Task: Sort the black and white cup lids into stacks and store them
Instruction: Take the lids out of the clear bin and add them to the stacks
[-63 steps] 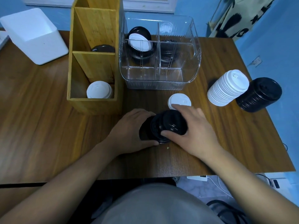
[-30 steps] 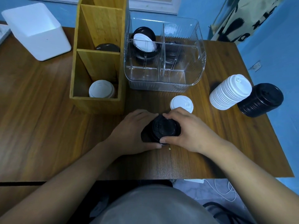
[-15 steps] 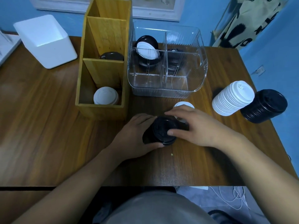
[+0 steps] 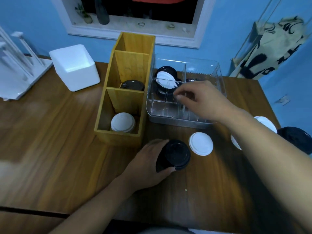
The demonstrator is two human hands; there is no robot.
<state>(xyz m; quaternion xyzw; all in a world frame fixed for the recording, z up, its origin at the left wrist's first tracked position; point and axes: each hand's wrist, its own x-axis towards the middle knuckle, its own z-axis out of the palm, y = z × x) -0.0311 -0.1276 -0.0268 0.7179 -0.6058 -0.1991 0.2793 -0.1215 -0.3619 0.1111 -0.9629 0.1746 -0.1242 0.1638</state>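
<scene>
Left hand (image 4: 148, 164) grip wrapped round short black plastic lid stack (image 4: 174, 155) on surface; right hand (image 4: 200, 98) loosely open, empty, over clear box (image 4: 217, 73). Lids light, thin, slippery: hold stack by sides.

Looks like a room in a home: blue painted walls (image 4: 278, 39), a white-framed window (image 4: 135, 19) with small bits along its sill, a printed cloth (image 4: 273, 49) hanging at the right, and a wooden table (image 4: 50, 132) below.

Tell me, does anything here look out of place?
Yes. In the clear bin, a white lid sits tilted among black lids, mixing colours. One loose white lid also lies alone on the table, outside any stack.
</scene>
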